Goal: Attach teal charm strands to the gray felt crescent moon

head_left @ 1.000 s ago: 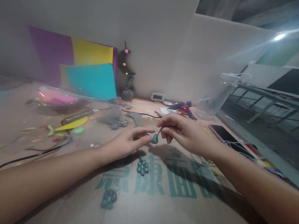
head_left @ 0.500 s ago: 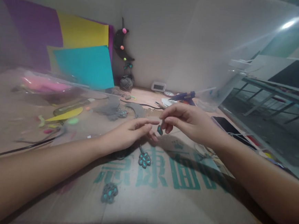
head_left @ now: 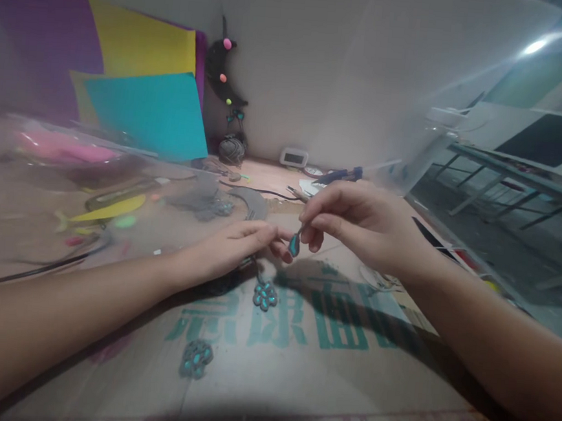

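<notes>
My right hand (head_left: 357, 226) pinches a small teal teardrop piece (head_left: 294, 244) on a thin stem between thumb and forefinger, just above the cardboard sheet (head_left: 298, 367). My left hand (head_left: 232, 249) lies low on the cardboard with fingers stretched toward that piece, its fingertips nearly touching it. Below the left hand lies a grey and teal flower ornament (head_left: 265, 295) on a thin stalk. A second flower ornament (head_left: 196, 358) rests nearer to me on the cardboard.
Purple, yellow and teal paper sheets (head_left: 143, 109) lean on the back wall beside a black crescent decoration (head_left: 222, 76). A blue glue gun (head_left: 342, 174), a small digital clock (head_left: 293, 157), a phone (head_left: 429, 234), cables and scraps under clear plastic (head_left: 93, 183) lie around.
The view has tilted and shifted slightly. My right hand has turned the teal piece and lowered it a little; my left hand has stayed beside it with fingers extended.
</notes>
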Tool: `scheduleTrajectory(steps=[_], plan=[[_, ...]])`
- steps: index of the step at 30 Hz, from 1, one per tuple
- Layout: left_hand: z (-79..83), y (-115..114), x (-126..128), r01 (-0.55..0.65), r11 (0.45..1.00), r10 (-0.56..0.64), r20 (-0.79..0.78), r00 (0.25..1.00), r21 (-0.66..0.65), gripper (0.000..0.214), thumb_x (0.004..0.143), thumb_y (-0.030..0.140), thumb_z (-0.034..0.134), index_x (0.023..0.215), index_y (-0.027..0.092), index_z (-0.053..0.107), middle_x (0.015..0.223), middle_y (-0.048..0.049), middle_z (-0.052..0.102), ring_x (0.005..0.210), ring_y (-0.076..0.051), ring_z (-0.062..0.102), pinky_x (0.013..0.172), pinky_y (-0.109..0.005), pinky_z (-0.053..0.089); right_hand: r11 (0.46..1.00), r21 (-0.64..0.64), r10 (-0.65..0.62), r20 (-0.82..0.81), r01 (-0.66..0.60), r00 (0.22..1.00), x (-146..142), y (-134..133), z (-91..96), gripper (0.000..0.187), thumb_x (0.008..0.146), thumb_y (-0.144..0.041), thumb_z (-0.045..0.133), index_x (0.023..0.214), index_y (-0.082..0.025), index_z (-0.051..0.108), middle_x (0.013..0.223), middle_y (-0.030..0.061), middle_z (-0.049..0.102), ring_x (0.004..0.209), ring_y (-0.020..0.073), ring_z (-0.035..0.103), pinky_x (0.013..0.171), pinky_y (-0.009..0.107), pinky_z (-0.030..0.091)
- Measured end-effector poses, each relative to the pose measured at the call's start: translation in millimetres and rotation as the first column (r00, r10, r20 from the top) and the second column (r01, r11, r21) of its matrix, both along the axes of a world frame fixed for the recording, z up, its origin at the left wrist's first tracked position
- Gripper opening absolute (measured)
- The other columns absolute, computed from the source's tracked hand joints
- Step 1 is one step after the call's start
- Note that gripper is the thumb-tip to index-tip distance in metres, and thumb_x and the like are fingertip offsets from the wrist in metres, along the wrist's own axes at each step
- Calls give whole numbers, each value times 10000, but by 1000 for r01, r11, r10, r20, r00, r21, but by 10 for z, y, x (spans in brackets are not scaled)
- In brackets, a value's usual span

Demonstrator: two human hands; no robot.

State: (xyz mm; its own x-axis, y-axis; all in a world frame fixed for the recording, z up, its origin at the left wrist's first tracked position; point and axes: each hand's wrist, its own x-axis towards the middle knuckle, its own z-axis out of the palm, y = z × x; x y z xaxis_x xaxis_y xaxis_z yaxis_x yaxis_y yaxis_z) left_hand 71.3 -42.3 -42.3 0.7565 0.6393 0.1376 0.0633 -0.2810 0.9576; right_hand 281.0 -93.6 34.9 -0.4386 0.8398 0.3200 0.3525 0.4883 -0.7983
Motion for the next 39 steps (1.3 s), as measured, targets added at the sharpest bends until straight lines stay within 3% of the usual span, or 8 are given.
scheduleTrajectory(steps=[4,7,12,19,26,39], plan=[[-48,31,-2,118,986,-115,26,993,-115,393,932,505,589,1197,233,691,1093,-68,759,1048,-216,690,914,-312,511,999,-29,32,13,-31,999,13,37,-56,96,908,-109,575,876,-179,632,706,-18,694,638,105,668,644,255,553],[-30,45,-9,175,974,-175,13,985,-142,328,928,459,615,1152,237,708,1107,-61,756,1054,-206,684,926,-308,497,998,-38,50,13,-50,999,18,46,-95,79,920,-127,570,895,-172,630,716,-8,698,650,106,670,651,252,559],[9,46,-11,107,976,-111,-11,994,-190,289,850,443,709,990,190,728,993,-54,771,902,-184,702,842,-299,522,998,-33,58,37,-57,998,-2,35,-107,82,925,-135,564,894,-176,627,714,-6,704,655,108,680,644,247,564],[-47,28,12,36,973,-44,-31,999,-229,224,792,354,768,915,176,709,906,-36,782,835,-171,717,784,-296,550,995,59,-84,101,79,991,59,115,-50,53,898,-155,603,886,-174,651,689,-6,716,626,116,690,639,251,575],[-33,-10,16,-19,986,1,-107,994,-168,247,809,397,749,885,164,723,927,-51,795,863,-194,728,814,-315,558,979,154,-173,262,136,949,118,170,-73,97,875,-184,636,800,-172,697,687,4,714,622,121,685,618,244,563],[-40,4,-5,4,997,-13,-128,992,-72,322,853,491,689,925,191,779,933,-50,794,867,-200,719,788,-305,540,979,180,-129,194,94,972,66,85,-43,103,901,-193,615,817,-174,671,687,-3,695,615,112,674,620,245,552]])
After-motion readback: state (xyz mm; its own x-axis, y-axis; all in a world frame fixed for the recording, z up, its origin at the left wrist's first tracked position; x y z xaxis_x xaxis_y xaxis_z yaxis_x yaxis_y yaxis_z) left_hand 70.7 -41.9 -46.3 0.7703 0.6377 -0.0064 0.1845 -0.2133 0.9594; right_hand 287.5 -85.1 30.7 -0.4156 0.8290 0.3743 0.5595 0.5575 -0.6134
